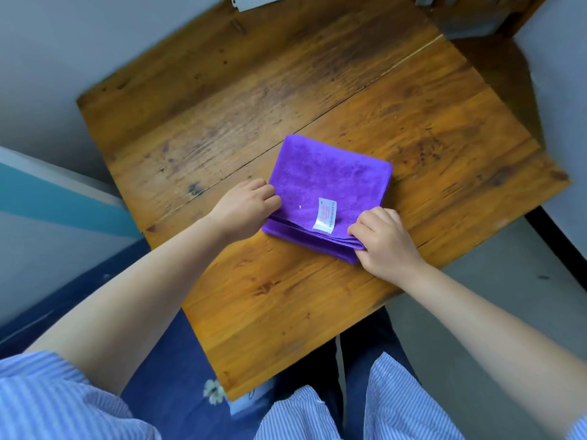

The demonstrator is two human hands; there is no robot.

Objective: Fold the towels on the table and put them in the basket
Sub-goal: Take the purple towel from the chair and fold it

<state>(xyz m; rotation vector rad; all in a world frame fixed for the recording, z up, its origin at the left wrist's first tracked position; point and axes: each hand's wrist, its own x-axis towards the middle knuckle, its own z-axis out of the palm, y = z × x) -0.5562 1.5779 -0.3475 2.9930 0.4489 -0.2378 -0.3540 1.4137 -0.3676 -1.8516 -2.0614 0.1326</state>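
1. A blue floor covering (165,360) with a small pale flower print lies below the table's left edge, beside a teal-and-white wall panel (47,198).
2. The left hand (244,208) has its fingers curled against the left edge of the purple towel (330,182), gripping the folded layers at that side.
3. The purple towel lies folded into a thick square on the wooden table (222,122), right of centre and toward the near edge, its stacked layers showing along its near side; a white care label (325,215) faces up near that side.
4. The right hand (386,241) pinches the towel's near right corner, fingers curled over the layers.
5. Blue-striped sleeves (47,404) frame the bottom of the view.
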